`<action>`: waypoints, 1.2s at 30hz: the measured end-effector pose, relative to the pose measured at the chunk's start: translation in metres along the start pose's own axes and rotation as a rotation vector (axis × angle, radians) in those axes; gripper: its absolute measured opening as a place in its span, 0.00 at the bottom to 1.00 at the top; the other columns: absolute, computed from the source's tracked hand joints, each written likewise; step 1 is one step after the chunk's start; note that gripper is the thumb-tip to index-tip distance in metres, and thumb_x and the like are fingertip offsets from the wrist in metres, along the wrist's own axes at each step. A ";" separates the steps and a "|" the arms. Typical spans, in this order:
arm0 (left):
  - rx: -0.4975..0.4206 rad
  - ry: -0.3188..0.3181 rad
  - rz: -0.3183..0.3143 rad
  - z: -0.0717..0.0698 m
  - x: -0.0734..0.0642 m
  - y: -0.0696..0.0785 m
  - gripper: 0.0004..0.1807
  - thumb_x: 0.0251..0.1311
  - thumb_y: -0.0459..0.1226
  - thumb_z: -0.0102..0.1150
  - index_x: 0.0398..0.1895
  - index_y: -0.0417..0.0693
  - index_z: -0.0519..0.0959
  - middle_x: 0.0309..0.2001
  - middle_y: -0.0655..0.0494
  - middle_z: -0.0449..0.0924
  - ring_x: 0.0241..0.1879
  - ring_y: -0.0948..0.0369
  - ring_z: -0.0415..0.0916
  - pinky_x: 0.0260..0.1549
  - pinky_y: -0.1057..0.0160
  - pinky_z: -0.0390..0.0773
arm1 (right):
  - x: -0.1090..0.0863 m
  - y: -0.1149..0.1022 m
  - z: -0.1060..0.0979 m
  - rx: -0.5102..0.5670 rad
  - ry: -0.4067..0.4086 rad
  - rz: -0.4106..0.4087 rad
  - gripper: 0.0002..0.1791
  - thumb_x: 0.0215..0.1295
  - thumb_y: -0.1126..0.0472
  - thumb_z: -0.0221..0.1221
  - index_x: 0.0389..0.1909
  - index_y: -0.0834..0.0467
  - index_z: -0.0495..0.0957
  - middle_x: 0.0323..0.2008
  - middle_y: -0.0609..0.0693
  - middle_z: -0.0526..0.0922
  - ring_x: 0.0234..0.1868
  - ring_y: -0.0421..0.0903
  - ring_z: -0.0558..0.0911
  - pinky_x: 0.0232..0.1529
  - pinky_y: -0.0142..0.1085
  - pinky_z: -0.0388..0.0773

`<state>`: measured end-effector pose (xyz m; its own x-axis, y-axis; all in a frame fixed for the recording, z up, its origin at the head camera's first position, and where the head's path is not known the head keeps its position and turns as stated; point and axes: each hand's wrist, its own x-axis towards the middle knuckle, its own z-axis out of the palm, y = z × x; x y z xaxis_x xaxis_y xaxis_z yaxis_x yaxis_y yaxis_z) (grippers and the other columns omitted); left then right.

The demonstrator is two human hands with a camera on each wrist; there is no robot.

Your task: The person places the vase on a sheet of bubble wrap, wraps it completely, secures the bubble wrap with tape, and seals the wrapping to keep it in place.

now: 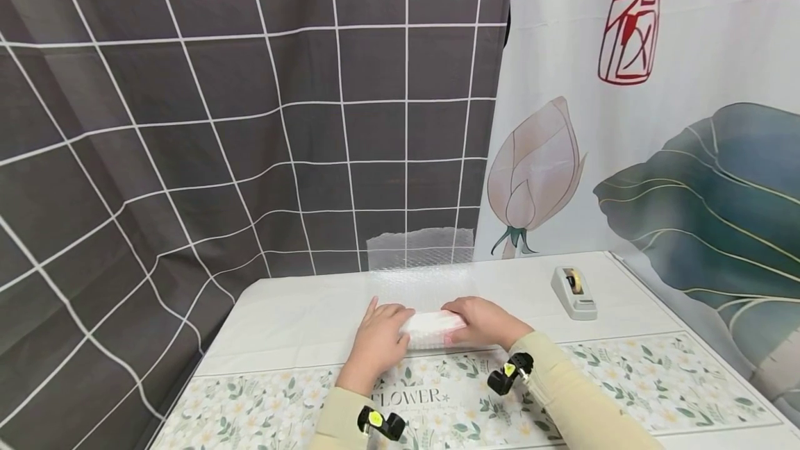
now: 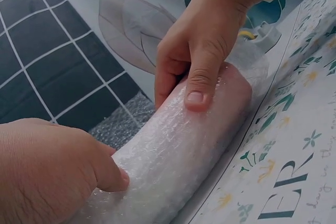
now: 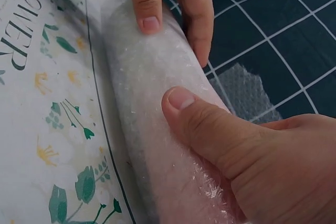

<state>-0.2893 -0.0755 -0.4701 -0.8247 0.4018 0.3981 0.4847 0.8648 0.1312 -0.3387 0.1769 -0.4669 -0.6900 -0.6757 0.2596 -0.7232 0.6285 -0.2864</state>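
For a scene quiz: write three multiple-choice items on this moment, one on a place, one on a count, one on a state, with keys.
1. Where does the tape dispenser stand?
A. right of the hands
B. left of the hands
C. on the roll

2. How many hands touch the bubble-wrap roll?
A. none
B. one
C. two

3. How is the bubble wrap?
A. spread flat
B. rolled up
C. cut into pieces

Key: 1 A, it stands on the table to the right; 2 C, left hand and right hand both grip it; 3 B, both wrist views show a rolled tube.
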 end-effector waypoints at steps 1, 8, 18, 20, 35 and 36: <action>-0.002 0.004 0.006 0.000 0.000 0.001 0.22 0.62 0.37 0.62 0.60 0.52 0.81 0.56 0.56 0.81 0.61 0.56 0.74 0.74 0.45 0.52 | 0.000 0.000 0.000 0.016 -0.003 -0.005 0.27 0.59 0.48 0.71 0.52 0.61 0.82 0.44 0.50 0.87 0.42 0.42 0.83 0.47 0.42 0.80; -0.019 -0.023 0.037 0.001 0.003 0.009 0.26 0.59 0.27 0.54 0.62 0.52 0.80 0.57 0.58 0.81 0.63 0.57 0.73 0.74 0.48 0.55 | 0.002 0.003 -0.002 0.122 -0.075 0.053 0.26 0.61 0.47 0.70 0.52 0.61 0.83 0.43 0.49 0.87 0.40 0.38 0.82 0.44 0.38 0.80; 0.039 -0.050 0.044 0.005 0.002 0.014 0.29 0.61 0.29 0.54 0.66 0.55 0.77 0.61 0.55 0.78 0.64 0.56 0.72 0.72 0.49 0.60 | 0.004 0.002 -0.008 0.224 -0.125 0.064 0.23 0.64 0.47 0.68 0.49 0.61 0.84 0.38 0.44 0.87 0.36 0.35 0.81 0.42 0.37 0.80; 0.058 -0.060 0.044 0.008 0.001 0.014 0.28 0.63 0.31 0.54 0.68 0.56 0.76 0.62 0.55 0.77 0.65 0.56 0.71 0.72 0.49 0.59 | 0.005 0.003 -0.009 0.232 -0.134 0.068 0.23 0.65 0.47 0.67 0.49 0.62 0.84 0.38 0.45 0.87 0.36 0.35 0.81 0.42 0.37 0.80; 0.052 -0.030 0.050 0.021 -0.001 0.009 0.30 0.63 0.47 0.51 0.71 0.60 0.72 0.60 0.59 0.76 0.63 0.57 0.70 0.72 0.48 0.57 | 0.008 0.009 -0.008 0.280 -0.209 0.100 0.22 0.67 0.45 0.65 0.49 0.59 0.84 0.39 0.43 0.86 0.36 0.36 0.81 0.41 0.37 0.79; 0.068 -0.027 0.054 0.023 0.000 0.008 0.32 0.61 0.50 0.54 0.71 0.61 0.72 0.60 0.59 0.76 0.63 0.57 0.70 0.71 0.48 0.58 | 0.008 0.009 -0.008 0.283 -0.215 0.108 0.22 0.67 0.45 0.64 0.49 0.59 0.84 0.40 0.43 0.86 0.36 0.36 0.81 0.41 0.38 0.79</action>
<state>-0.2917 -0.0618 -0.4898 -0.8062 0.4553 0.3778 0.5081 0.8599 0.0480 -0.3512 0.1805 -0.4598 -0.7178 -0.6958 0.0230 -0.5888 0.5891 -0.5534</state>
